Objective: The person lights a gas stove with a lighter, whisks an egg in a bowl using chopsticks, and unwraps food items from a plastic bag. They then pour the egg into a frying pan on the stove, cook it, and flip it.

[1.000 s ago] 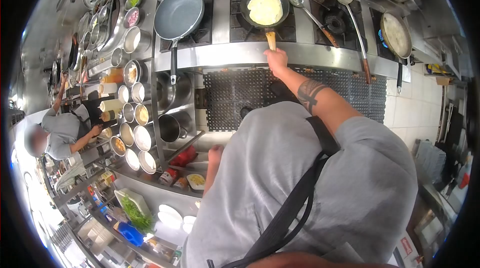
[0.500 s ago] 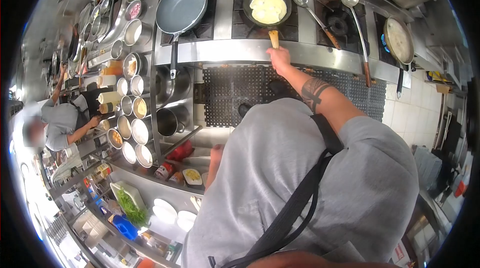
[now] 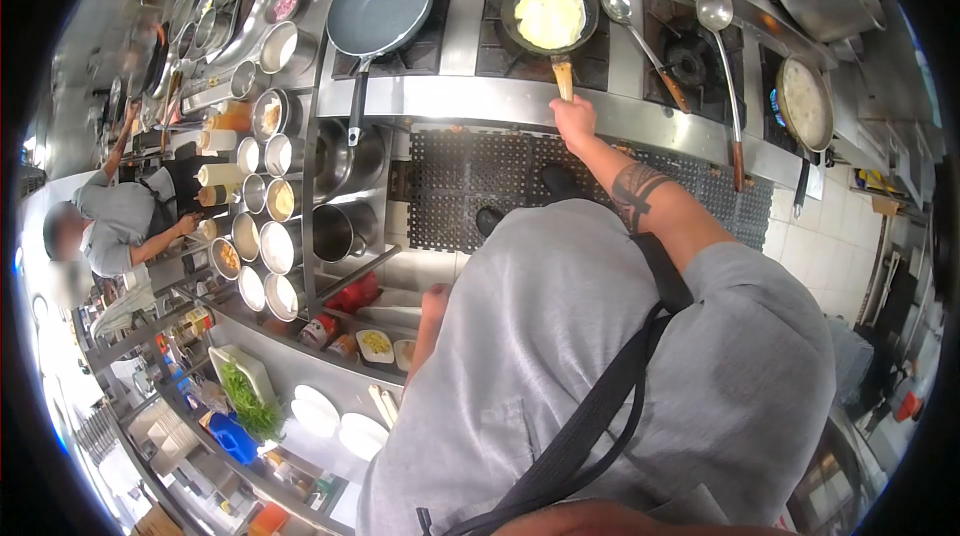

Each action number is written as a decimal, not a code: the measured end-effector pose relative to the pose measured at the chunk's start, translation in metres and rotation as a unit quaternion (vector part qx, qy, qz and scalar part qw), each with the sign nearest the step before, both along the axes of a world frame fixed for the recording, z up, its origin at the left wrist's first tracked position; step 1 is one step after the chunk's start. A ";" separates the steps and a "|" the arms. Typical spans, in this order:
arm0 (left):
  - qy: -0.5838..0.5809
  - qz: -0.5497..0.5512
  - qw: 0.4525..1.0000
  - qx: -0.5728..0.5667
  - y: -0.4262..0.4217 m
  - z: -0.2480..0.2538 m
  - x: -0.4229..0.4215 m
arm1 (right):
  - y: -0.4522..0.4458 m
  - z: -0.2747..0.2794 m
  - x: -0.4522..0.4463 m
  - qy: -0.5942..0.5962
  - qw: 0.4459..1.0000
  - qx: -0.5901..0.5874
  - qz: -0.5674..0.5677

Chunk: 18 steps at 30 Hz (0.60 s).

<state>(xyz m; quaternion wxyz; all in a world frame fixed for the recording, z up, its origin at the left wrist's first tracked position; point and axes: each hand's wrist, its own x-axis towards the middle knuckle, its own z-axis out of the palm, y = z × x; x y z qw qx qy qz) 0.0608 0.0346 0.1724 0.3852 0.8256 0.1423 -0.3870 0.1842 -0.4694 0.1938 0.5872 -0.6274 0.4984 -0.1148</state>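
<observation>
My right hand (image 3: 574, 124) is closed around the end of the light wooden handle (image 3: 563, 81) of a small dark frying pan (image 3: 508, 18). This pan sits over a stove burner. A pale yellow, flat piece of food that looks like an omelette (image 3: 550, 18) lies in it. My right arm is stretched forward from the body. On my left side only a bit of bent arm (image 3: 432, 321) shows beside the grey shirt, and the left hand is hidden.
A larger grey frying pan (image 3: 380, 8) stands left on the stove. A metal spoon (image 3: 617, 4) and a ladle (image 3: 715, 11) lie to the right, before another pan (image 3: 803, 104) over a blue flame. Ingredient tins (image 3: 277, 254) line the left counter. A co-worker (image 3: 125, 226) stands beyond.
The view has shifted slightly, so the stove and pans appear a little further right. My right hand keeps its hold on the pan handle. The food's outline looks a little different.
</observation>
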 end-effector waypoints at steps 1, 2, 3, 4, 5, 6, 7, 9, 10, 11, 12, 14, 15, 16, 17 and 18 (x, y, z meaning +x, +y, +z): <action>-0.022 -0.035 0.999 0.014 -0.005 0.010 0.001 | 0.000 -0.006 0.001 -0.017 1.000 -0.021 -0.005; -0.043 -0.071 0.996 0.028 -0.008 0.016 0.001 | 0.001 0.005 0.001 -0.017 1.000 -0.021 -0.005; -0.043 -0.071 0.996 0.029 -0.012 0.023 0.002 | 0.001 0.015 0.000 0.001 1.000 0.003 0.002; -0.051 -0.084 0.995 0.024 -0.014 0.027 0.003 | 0.001 0.021 -0.001 0.020 0.999 0.027 0.009; -0.059 -0.097 0.993 0.020 -0.016 0.031 0.004 | 0.001 0.019 0.000 0.019 0.999 0.027 0.010; -0.060 -0.096 0.993 0.020 -0.018 0.035 0.004 | 0.002 0.021 0.001 0.000 0.999 0.045 0.005; -0.071 -0.102 0.992 0.024 -0.019 0.037 0.003 | 0.003 0.019 0.002 -0.020 0.998 0.063 0.000; -0.082 -0.108 0.990 0.028 -0.021 0.041 0.004 | 0.003 0.015 0.003 -0.032 0.995 0.100 -0.003; -0.056 -0.083 0.995 0.023 -0.021 0.041 0.005 | 0.004 0.018 0.003 -0.043 0.990 0.136 -0.007; -0.030 -0.058 0.998 0.017 -0.022 0.041 0.006 | 0.004 0.020 0.003 -0.043 0.990 0.136 -0.006; -0.030 -0.056 0.998 0.017 -0.022 0.042 0.006 | 0.006 0.023 0.005 -0.042 0.987 0.155 -0.005; -0.055 -0.073 0.995 0.041 -0.024 0.043 0.007 | 0.005 0.022 0.007 -0.044 0.984 0.173 -0.001; -0.058 -0.071 0.995 0.041 -0.026 0.044 0.007 | 0.002 0.023 0.007 -0.051 0.978 0.200 0.007; -0.058 -0.049 0.996 0.054 -0.029 0.048 0.006 | 0.000 0.018 0.008 -0.059 0.972 0.227 0.016; -0.057 -0.027 0.996 0.067 -0.031 0.052 0.006 | -0.003 0.014 0.008 -0.061 0.971 0.229 0.019; -0.060 -0.024 0.996 0.069 -0.033 0.057 0.006 | -0.005 0.009 0.009 -0.053 0.972 0.225 0.034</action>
